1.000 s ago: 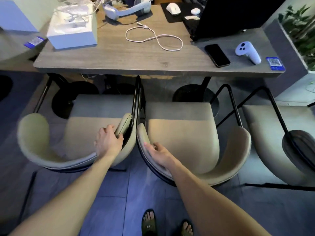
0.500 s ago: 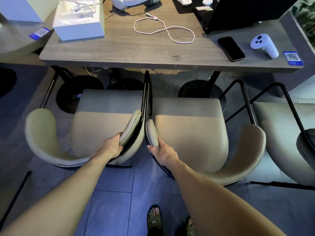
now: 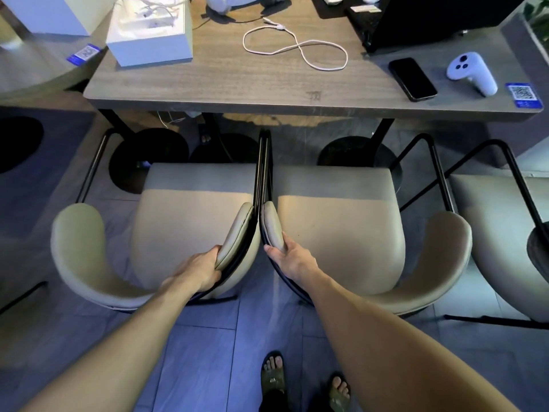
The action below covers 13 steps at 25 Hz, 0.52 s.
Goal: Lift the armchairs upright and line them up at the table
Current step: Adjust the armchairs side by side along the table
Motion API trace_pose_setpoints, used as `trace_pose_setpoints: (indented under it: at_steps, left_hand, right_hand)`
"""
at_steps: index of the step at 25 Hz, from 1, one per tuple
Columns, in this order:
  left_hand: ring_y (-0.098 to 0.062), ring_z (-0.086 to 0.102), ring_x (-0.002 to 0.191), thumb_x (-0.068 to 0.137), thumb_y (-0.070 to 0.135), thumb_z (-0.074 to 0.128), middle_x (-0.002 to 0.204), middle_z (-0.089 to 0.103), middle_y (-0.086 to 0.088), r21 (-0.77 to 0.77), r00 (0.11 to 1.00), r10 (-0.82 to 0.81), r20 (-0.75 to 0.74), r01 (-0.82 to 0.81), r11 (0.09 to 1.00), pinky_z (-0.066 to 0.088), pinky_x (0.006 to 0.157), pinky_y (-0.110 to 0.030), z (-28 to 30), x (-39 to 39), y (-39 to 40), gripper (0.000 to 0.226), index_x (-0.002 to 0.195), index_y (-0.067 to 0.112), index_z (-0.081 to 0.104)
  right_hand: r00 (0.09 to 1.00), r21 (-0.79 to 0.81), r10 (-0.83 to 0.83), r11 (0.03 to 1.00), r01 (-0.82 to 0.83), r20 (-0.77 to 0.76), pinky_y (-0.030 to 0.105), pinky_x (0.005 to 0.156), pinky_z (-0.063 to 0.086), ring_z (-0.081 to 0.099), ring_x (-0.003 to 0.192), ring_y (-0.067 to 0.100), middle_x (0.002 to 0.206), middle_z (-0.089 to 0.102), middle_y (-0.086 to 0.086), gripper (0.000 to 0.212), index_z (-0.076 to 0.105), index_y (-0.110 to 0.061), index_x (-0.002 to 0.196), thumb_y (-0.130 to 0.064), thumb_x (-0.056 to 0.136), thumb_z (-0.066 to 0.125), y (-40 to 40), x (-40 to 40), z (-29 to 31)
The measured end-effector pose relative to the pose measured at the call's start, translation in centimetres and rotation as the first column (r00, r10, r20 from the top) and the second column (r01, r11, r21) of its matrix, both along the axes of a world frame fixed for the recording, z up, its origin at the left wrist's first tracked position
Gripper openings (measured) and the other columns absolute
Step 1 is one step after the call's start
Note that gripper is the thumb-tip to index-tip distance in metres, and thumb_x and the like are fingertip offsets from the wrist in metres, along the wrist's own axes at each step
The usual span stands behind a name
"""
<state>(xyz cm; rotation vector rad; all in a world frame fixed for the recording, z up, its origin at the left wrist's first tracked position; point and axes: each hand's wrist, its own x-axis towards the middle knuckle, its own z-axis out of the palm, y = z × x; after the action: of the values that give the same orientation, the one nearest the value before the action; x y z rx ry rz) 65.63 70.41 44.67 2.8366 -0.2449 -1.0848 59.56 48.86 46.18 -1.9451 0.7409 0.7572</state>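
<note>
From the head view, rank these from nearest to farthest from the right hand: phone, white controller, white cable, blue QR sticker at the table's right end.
From the right hand, which grips the middle chair's armrest:
1. Phone, up and right, near the table's front edge.
2. White cable, almost straight ahead, mid-table; close to the phone's distance, so this order is loose.
3. White controller, right of the phone.
4. Blue QR sticker, far right end.

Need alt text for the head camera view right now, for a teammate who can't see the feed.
Two beige armchairs stand upright side by side at a wooden table; the left hand grips the left armchair by its inner armrest, and the right hand grips the middle armchair likewise. A third armchair shows at right.
</note>
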Motion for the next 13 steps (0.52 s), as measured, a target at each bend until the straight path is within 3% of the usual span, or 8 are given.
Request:
trace_pose_setpoints:
  at_steps: [5, 13]
  left_hand:
    - [-0.033, 0.062, 0.103, 0.077, 0.028, 0.053, 0.119, 0.064, -0.005, -0.011, 1.000, -0.006, -0.007, 0.005, 1.000, 0.052, 0.090, -0.041, 0.4, -0.1, 0.3, 0.051, 0.124, 0.041, 0.039]
    - [-0.034, 0.062, 0.102, 0.080, 0.031, 0.052, 0.118, 0.065, -0.004, -0.027, 0.999, 0.020, 0.033, -0.019, 0.999, 0.051, 0.088, -0.039, 0.5, -0.5, -0.2, 0.048, 0.125, 0.043, 0.038]
  right_hand:
    - [1.000, 0.008, -0.003, 1.000, 0.003, 0.011, 0.043, 0.108, 0.039, 0.050, 0.128, 0.029, 0.142, 0.053, -0.001, 0.082, 0.022, -0.044, 0.150, -0.073, 0.078, 0.046, 0.1, 0.0, -0.5]
    - [0.997, -0.044, 0.062, 0.997, -0.060, 0.048, 0.037, 0.106, 0.042, 0.051, 0.126, 0.031, 0.140, 0.055, 0.005, 0.075, 0.028, -0.035, 0.151, -0.067, 0.086, 0.045, -1.0, -0.9, -0.2]
